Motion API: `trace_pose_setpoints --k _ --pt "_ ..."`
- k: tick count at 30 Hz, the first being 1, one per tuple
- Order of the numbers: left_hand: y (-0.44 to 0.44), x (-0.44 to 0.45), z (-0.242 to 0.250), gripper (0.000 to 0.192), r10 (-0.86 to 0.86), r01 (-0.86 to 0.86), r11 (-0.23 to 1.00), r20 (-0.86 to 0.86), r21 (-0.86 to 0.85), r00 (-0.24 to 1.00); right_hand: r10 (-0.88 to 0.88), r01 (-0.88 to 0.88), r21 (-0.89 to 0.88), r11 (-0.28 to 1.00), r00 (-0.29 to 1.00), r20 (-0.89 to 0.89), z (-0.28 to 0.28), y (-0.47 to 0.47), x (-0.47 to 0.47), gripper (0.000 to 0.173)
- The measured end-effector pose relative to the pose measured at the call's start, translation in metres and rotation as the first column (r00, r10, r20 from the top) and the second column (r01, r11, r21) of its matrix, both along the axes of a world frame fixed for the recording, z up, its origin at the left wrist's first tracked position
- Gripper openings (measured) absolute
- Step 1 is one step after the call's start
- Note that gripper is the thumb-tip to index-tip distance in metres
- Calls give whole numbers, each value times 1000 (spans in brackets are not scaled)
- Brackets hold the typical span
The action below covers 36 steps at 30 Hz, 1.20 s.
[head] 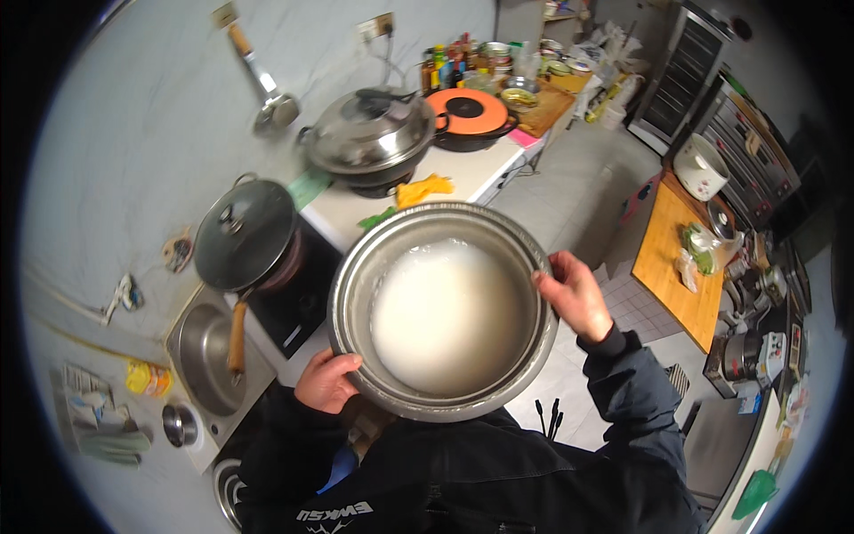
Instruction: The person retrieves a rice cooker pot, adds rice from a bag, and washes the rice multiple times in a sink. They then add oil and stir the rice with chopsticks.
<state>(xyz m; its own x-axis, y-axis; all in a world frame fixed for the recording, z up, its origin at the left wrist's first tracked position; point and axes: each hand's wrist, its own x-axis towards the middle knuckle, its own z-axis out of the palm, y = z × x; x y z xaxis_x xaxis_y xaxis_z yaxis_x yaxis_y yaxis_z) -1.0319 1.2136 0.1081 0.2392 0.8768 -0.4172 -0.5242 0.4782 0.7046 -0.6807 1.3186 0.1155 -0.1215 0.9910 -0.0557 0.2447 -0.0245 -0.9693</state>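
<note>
A wide grey metal pot (350, 294) is held up in front of my body, a little below chest height in the picture. Cloudy white liquid (447, 320) fills its lower part, with a few bubbles along the far side; whether anything lies under the surface I cannot tell. My left hand (328, 380) grips the rim at the near left, thumb on top. On the right side, my right hand (575, 294) grasps the rim with its thumb over the edge. The fingers of both hands are partly hidden beneath the pot.
To the left, a lidded wok (247, 233) with a wooden handle sits on a black cooktop (293, 314), beside a steel sink (213, 360). Behind stand a large lidded pot (370, 137) and an orange-lidded pan (467, 112). A wooden-topped table (667, 267) is at right.
</note>
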Motion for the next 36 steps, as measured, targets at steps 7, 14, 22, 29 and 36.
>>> trace_pose_setpoints --k 7,14,22,29,36 --pt "93 90 -33 34 -144 145 989 24 -29 989 -226 222 42 974 942 248 -55 41 110 31" --pt "201 187 -61 24 -212 208 975 -46 -81 976 -462 475 -36 879 869 180 -72 66 197 25" --pt "349 259 -78 19 -398 387 914 -83 -125 913 -538 536 -56 843 838 -93 -111 149 260 23" --pt "498 356 -67 11 -577 571 817 -131 -84 806 -709 706 -72 704 705 -28 -110 236 338 21" --pt "651 500 -52 21 -730 735 678 -125 -11 672 -852 853 13 522 522 -25 -84 320 438 22"
